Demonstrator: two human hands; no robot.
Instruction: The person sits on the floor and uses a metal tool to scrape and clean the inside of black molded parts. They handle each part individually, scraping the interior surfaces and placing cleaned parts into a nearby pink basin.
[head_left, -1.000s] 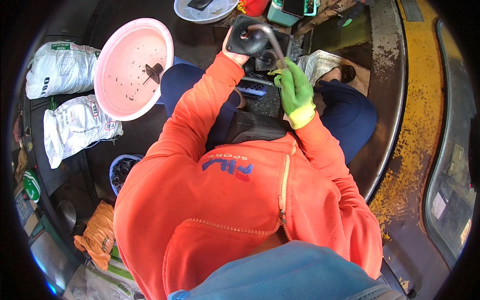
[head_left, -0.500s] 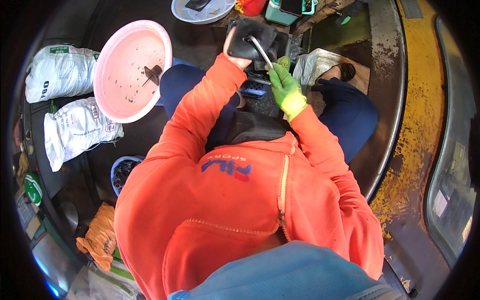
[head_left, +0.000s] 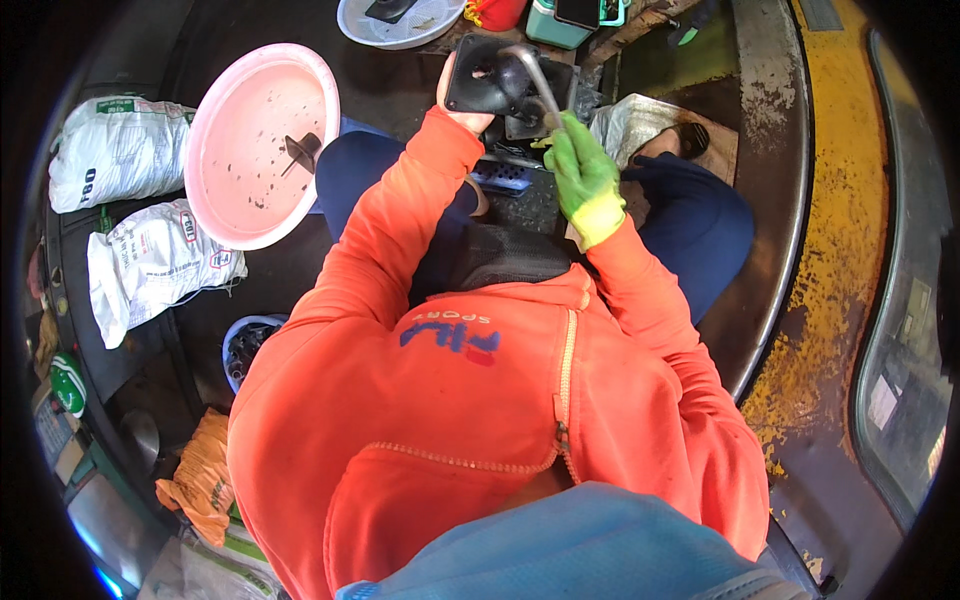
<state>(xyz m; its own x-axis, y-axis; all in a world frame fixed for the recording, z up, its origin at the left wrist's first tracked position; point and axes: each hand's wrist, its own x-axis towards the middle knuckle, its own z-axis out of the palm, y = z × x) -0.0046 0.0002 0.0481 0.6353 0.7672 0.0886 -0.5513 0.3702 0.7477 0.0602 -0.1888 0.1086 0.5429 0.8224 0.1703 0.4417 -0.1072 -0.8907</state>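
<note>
At the upper middle, my left hand (head_left: 449, 108) is closed on the left edge of a black square plastic part (head_left: 476, 97) with holes near its corners and an opening in its middle. My right hand (head_left: 583, 172), in a green glove with a yellow cuff, is wrapped round the lower end of a bent metal rod tool (head_left: 543, 86). The tool's curved end, smeared by motion, crosses over the part's far right side. Whether it touches the part I cannot tell. More black pieces (head_left: 530, 125) lie under and just right of the held part.
A large pink basin (head_left: 235, 140) at the left has a dark piece in it. White sacks (head_left: 130, 150) lie beyond its left side. A bluish-white basket (head_left: 400, 35), red container (head_left: 497, 12) and teal box (head_left: 556, 25) stand at the far side. A blue tub (head_left: 245, 340) holds dark pieces.
The tool's curved end has moved away from the part's middle opening, up and to the right. My right hand has shifted slightly right, and my left hand slightly left with the part.
</note>
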